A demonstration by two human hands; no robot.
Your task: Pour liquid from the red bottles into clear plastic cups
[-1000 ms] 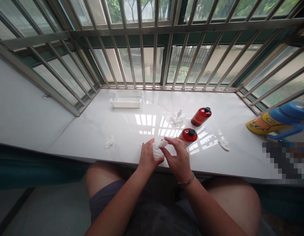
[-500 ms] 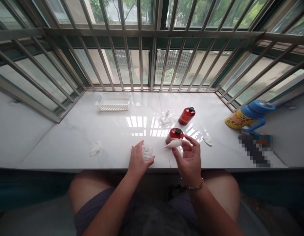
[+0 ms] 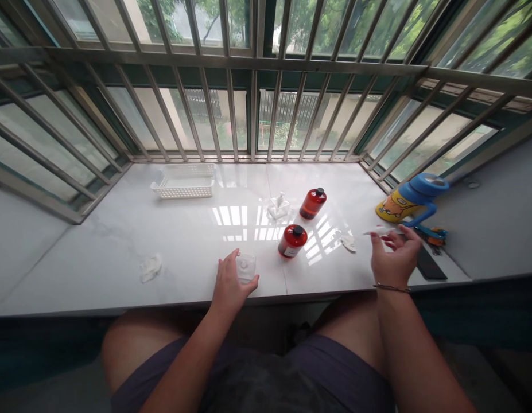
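Observation:
My left hand [image 3: 233,281] is closed around a clear square bottle [image 3: 246,267] near the front edge of the counter, thumb on one side and fingers on the other. A round opening shows on the bottle's top. Off to the right, my right hand [image 3: 395,258] pinches a white pump head [image 3: 381,230], its thin tube pointing left. Between the hands stands a red bottle [image 3: 292,241] with a black cap and a pale label. A second red bottle [image 3: 313,203] is behind it. Beside that one sits another small clear bottle with a pump top [image 3: 279,206].
A white perforated basket [image 3: 183,183] lies at the back left. Crumpled white tissues rest at left [image 3: 151,268] and right [image 3: 348,244]. By the right wall are a blue and yellow flask [image 3: 410,198], a black phone-like slab [image 3: 430,265] and an orange-blue item [image 3: 435,235]. Metal bars line the window.
My right hand has moved well to the right with the pump head, away from the front red bottle. My left hand keeps holding the clear bottle. The view has turned slightly right.

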